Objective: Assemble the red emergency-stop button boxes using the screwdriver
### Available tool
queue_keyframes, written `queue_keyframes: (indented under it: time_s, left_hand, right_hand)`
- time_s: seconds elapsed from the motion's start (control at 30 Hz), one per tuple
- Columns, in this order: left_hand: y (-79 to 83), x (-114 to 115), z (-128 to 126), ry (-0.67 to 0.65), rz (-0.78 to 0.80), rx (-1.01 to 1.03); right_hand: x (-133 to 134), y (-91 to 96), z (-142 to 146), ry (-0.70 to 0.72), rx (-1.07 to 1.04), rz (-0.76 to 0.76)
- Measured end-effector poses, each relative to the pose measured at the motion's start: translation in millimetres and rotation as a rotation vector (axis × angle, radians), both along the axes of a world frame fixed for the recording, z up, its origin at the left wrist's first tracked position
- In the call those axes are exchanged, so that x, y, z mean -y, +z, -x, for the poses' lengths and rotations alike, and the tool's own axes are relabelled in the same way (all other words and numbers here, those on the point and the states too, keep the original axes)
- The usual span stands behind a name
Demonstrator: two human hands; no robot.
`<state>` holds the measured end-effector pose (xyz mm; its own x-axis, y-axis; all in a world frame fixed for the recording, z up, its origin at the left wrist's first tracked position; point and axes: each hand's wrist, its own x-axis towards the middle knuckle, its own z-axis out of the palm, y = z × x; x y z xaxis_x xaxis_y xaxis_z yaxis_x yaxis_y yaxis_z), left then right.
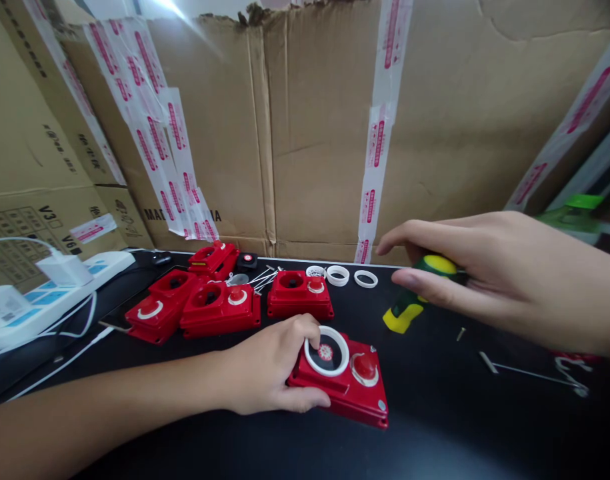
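Note:
My left hand (279, 367) grips the left end of a red box (352, 400), thumb along its front side and fingers at its top. On that box a white ring (345, 360) surrounds a black disc with a red-and-white centre. Beside the ring is a red dome (365, 367) with a white arc. My right hand (489, 280) is above the table at the right, thumb and forefinger either side of a yellow-and-green electric screwdriver (405, 317). Its nose and my other fingers are mostly hidden. A small screw (461, 334) lies below that hand.
Several similar red boxes (219, 310) stand behind my left hand. White rings (366, 279) and metal rods (265, 279) lie near the cardboard wall (319, 133). A thin rod (532, 375) lies at right. The power strip (39, 293) with cables is at left, a green-capped bottle (577, 213) far right.

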<state>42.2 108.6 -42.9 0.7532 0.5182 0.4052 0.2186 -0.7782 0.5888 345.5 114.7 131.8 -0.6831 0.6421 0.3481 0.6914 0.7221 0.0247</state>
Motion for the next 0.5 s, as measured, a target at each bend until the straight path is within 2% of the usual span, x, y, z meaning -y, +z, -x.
queue_keyframes:
  time_s: [0.13,0.33,0.5]
  left_hand:
    - [-0.3,0,0,0.000,-0.008,-0.005]
    - [-0.8,0,0,0.002,0.000,-0.001]
    - [-0.9,0,1,0.001,-0.004,-0.008]
  right_hand:
    - [-4,-1.5,-1,-0.059,0.032,-0.028]
    - [-3,1.8,-7,0.048,-0.012,0.014]
    - [-13,-0.1,-18,0.137,-0.018,-0.108]
